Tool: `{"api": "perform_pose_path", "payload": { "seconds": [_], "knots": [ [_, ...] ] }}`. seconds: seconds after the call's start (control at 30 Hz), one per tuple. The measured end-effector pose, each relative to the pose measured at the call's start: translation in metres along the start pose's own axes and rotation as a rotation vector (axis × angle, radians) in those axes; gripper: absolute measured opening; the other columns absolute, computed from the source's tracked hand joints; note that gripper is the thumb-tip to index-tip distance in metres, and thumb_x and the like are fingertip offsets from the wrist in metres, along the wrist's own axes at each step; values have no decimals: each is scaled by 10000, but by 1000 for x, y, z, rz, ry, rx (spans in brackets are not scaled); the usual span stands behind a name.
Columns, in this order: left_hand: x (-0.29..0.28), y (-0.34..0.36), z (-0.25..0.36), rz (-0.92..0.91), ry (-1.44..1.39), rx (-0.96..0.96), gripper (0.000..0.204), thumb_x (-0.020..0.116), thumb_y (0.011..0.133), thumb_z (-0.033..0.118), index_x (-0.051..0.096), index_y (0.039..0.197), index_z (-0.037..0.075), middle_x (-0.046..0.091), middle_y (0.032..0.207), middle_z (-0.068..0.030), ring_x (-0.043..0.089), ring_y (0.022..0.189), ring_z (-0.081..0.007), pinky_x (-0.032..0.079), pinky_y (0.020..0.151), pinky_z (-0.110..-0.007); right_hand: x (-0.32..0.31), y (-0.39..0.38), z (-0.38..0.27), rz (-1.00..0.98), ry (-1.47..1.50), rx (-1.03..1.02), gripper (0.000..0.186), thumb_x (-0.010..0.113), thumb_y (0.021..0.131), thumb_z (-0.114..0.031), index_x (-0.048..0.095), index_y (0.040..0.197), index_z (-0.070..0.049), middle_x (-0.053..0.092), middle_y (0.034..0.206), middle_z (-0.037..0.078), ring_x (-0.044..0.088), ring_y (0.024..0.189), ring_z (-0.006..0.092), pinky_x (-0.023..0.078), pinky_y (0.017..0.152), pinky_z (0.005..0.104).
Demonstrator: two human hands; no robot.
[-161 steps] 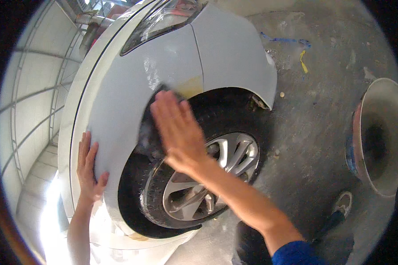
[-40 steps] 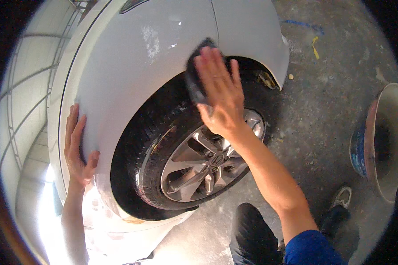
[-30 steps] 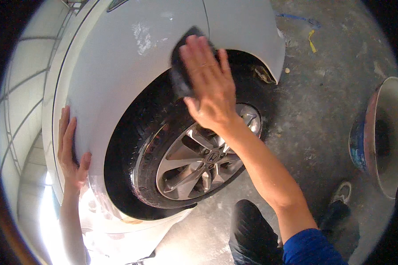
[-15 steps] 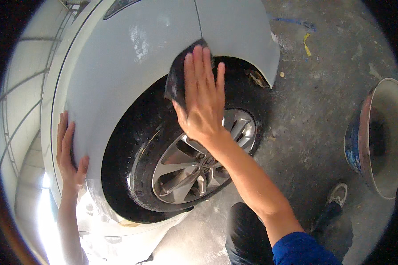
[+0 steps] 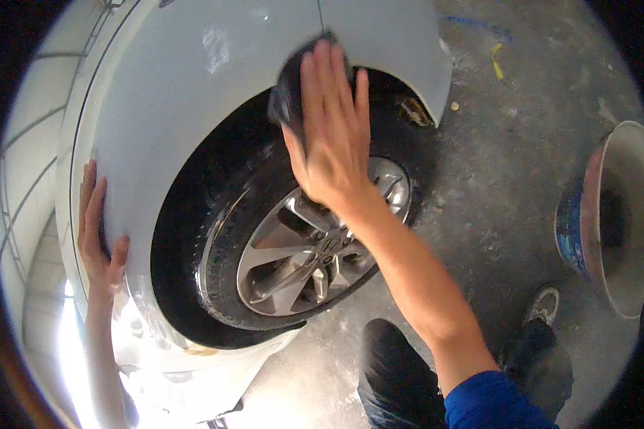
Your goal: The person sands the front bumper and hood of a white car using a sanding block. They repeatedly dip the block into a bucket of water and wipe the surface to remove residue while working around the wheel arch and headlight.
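Fender: rt hand presses dark pad(?)

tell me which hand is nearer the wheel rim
Right. The right hand presses a dark pad just above the rim; the left hand lies flat on the fender, farther off.

We can't see most of the dark sanding pad: the right hand lies flat over it, only its blurred upper-left edge shows. Tyre top sits hidden inside the fender arch. Left hand palm is hidden against the panel. Bucket is cut by the right rim. Our shoe is partly hidden by the knee.
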State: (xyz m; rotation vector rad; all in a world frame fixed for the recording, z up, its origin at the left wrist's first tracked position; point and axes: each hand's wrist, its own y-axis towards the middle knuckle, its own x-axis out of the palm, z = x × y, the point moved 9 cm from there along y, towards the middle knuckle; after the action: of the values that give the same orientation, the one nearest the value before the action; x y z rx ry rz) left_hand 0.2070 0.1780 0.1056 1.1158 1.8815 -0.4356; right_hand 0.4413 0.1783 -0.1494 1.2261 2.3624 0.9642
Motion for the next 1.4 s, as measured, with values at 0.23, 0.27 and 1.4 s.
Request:
{"api": "perform_pose_path", "payload": {
  "seconds": [0.23,0.27,1.4],
  "knots": [
    [1,-5,-3,12,-39,-6,798,537,923,677,474,1571,216,335,1688,-132,292,1561,-386,277,1226,-631,-27,-22,14,122,97,22,670,486,1064,-356,383,1540,104,332,1618,342,307,1535,462,225,1247,587],
    [3,-6,-5,13,-32,6,796,536,923,677,476,1570,216,336,1688,-133,291,1562,-387,275,1227,-631,-20,-10,5,107,93,3,676,504,1055,-342,374,1544,106,312,1625,348,291,1541,464,215,1252,583],
    [3,-1,2,13,-1,-1,823,528,921,686,457,1581,201,361,1675,-141,315,1552,-394,275,1218,-647,22,-2,-53,26,245,-122,1016,780,821,-256,238,1613,78,204,1684,311,177,1577,466,188,1276,557]
  ]
}}
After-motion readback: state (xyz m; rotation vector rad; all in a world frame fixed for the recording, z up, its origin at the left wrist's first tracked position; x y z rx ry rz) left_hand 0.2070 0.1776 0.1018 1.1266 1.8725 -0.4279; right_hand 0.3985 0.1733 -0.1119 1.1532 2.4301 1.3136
